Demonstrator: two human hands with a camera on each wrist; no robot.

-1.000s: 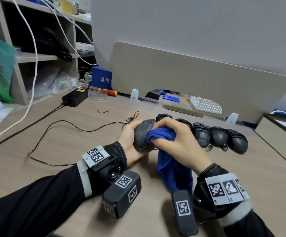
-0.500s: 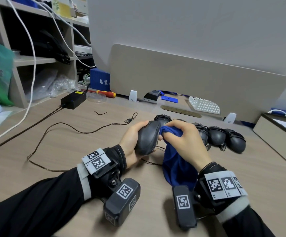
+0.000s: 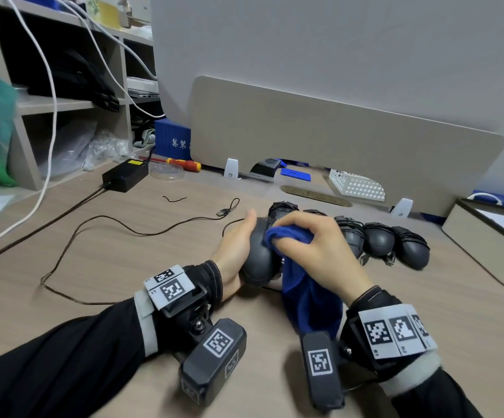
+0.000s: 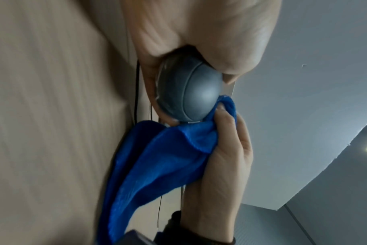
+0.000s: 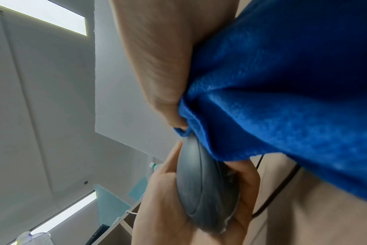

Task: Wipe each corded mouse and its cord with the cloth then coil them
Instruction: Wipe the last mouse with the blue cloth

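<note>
Cradling the grey mouse (image 3: 258, 257) on its edge just above the desk (image 3: 124, 267), the left hand (image 3: 234, 251) has thumb and fingers curled round the shell, while the right hand (image 3: 320, 251) pinches a bunched blue cloth (image 3: 290, 236) against the mouse's upper side; the rest of the cloth hangs down toward 6 o'clock. From the left wrist view the cloth touches only the rim of the shell at its 4 o'clock edge, so much of the dome is bare.

Risks, as I judge them: the shell is smooth and rounded, and a hard rub from the right could roll it out of the left fingers, which hold it mostly from below. Its loose brown cord (image 3: 109, 227) trails off toward 9 o'clock in a wide loop, with the plug (image 3: 223, 212) lying at about 11 o'clock from the mouse (well apart from the hands); a sharp tug or turn of the mouse could drag that loop toward the black power adapter (image 3: 125, 175) or kink it. The hanging cloth could also snag the cord beneath. Already coiled mice (image 3: 395, 242) sit in a row at 3 o'clock, just beside the right hand, and a wide elbow swing might knock them loose.
</note>
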